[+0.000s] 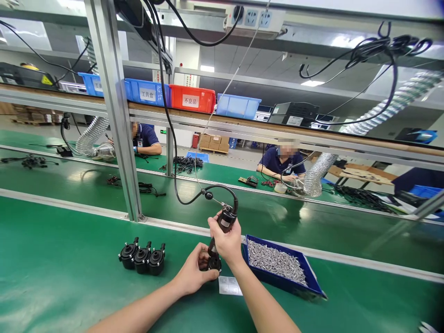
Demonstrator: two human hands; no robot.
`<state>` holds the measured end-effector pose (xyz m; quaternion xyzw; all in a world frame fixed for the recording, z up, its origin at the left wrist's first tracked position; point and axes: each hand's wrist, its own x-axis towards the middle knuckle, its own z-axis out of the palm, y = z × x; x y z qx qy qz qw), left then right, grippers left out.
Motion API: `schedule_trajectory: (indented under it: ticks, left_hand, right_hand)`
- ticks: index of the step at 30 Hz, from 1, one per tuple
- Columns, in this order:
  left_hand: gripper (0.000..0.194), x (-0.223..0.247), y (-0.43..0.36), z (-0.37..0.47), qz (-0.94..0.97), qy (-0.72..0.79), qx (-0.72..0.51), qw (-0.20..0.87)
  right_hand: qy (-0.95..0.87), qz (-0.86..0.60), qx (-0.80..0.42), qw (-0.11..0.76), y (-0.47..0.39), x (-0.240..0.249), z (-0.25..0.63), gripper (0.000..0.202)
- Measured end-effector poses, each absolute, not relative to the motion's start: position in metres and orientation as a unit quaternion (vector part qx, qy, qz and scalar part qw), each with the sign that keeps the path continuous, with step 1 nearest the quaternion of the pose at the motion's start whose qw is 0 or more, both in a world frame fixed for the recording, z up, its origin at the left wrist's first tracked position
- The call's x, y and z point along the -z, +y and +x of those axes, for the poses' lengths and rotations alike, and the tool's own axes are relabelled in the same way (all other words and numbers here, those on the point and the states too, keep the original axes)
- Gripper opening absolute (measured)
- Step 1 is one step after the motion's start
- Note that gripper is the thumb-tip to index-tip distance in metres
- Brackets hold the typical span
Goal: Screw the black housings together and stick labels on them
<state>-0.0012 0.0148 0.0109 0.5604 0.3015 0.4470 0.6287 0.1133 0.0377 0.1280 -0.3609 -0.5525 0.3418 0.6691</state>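
Note:
My right hand (227, 238) is wrapped round a black corded power screwdriver (226, 220), held tilted with its lower end down at a round black part (214, 263). My left hand (194, 270) grips that part on the green bench, thumb in front and fingers behind. The exact contact between tool and part is hidden. Three similar black parts (142, 259) stand side by side to the left. Right of my hands lies a blue tray (284, 285) full of small silver screws (275, 262). A white sheet (229, 286) lies between the part and the tray.
A metal post (116, 111) rises at the left. The tool's black cable (173, 152) hangs from above. Blue bins (147, 92) and a red bin (192, 99) line the shelf. Beyond the bench, two people (282, 159) sit among cables and clear ducts (317, 175).

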Motion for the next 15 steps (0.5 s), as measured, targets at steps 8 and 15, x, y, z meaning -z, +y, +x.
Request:
schedule_trajectory:
  ticks: [8, 15]
  left_hand:
    - [0.054, -0.006, 0.014, 0.0, 0.576, 0.287, -0.45, 0.62]
    - [0.047, -0.004, 0.023, -0.009, 0.609, 0.323, -0.476, 0.547]
  right_hand:
    - [-0.546, -0.368, -0.325, 0.679, 0.033, -0.13, 0.11, 0.035]
    - [-0.494, -0.337, -0.315, 0.737, 0.027, -0.144, 0.122, 0.037]
